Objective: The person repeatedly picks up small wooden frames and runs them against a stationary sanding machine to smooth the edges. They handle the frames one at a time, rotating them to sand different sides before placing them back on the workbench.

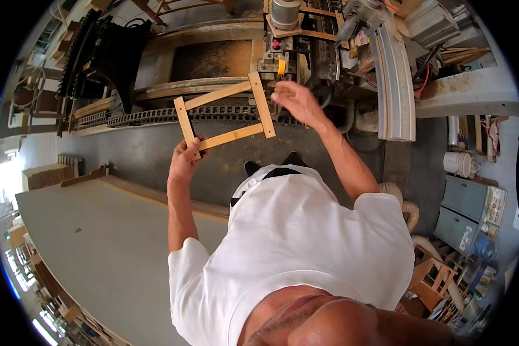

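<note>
Grey floor, grey tabletop
Your shoes stand on the floor; a dark speck marks the tabletop.

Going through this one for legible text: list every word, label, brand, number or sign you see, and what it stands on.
None can be read.
Pale label on the grey cabinet at right: too small to read.
Yellow-and-red sticker on the machinery at upper right: too small and blurred.
Wooden frame in the left hand: no lettering visible.
White shirt: no lettering visible.
</note>
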Available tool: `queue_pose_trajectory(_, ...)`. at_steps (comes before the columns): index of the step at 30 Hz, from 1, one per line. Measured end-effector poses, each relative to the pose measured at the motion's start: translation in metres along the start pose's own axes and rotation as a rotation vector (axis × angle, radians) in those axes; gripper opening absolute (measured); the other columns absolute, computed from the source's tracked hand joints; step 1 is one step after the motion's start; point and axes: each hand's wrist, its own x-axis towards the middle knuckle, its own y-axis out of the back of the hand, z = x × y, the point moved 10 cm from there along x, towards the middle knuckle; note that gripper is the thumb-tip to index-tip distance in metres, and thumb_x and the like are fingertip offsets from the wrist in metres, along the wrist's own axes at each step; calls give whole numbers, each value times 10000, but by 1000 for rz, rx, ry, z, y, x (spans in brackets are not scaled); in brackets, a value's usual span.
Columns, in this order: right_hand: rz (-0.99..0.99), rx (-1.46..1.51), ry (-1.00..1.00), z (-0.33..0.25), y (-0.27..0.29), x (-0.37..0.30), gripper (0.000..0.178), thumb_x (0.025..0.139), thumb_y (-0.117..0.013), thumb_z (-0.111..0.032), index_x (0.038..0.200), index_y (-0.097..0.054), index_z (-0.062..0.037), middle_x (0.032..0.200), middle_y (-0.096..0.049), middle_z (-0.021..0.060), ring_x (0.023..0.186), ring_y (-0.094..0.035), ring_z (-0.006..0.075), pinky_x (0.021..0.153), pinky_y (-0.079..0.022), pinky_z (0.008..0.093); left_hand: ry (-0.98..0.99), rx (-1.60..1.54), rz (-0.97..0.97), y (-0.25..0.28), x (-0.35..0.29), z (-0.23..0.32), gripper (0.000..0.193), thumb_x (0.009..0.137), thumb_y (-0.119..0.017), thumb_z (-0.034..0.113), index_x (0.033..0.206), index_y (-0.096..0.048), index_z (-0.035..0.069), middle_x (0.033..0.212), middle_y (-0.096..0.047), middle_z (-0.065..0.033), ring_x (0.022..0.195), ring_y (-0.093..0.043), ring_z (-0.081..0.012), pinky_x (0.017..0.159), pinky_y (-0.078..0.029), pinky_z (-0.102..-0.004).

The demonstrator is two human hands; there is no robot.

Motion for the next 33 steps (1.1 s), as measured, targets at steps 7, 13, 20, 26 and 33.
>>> queue_pose_trajectory(7,21,528,-251,42,-49,-32,466,938,-647,-332,1240,-532,4,1075,-657,119,932,-655,207,723,-560,345,27,18,-226,-35,44,31,376,937,-659,323,1106,-608,-8,957,-669,-82,814,-661,-156,707,-542,-283)
queue_pose_trajectory(13,203,712,-259,66,-25,-56,295,972,-602,-286,1122,-580,-34,997,-675,115,844,-647,158,606,-534,298,149,-25,-427,-66,140,57,566,981,-515,492,1201,-574,-26,1089,-669,-138,980,-671,-245,894,-549,-389)
queue_pose_trajectory(20,358,624,-412,74,-22,-96,238,967,-605,-255,1078,-601,-44,971,-690,114,816,-653,166,606,-541,305,-16,293,-408,-154,349,137,707,948,-514,574,1318,-502,-29,1275,-590,-175,1156,-597,-296,961,-509,-435)
queue_pose_trajectory(26,690,736,-447,81,-82,-129,275,945,-635,-313,1082,-612,-76,947,-701,79,791,-658,159,592,-528,313,147,399,-571,-271,429,128,777,842,-637,635,1228,-574,-36,1115,-627,-155,996,-633,-274,860,-560,-414)
queue_pose_trajectory(33,846,864,-375,75,-132,-125,298,927,-662,-308,1071,-609,-53,950,-696,110,796,-658,167,605,-535,303,167,362,-678,-290,445,122,220,920,-671,277,844,-565,100,695,-414,30,641,-472,-123,681,-535,-343)
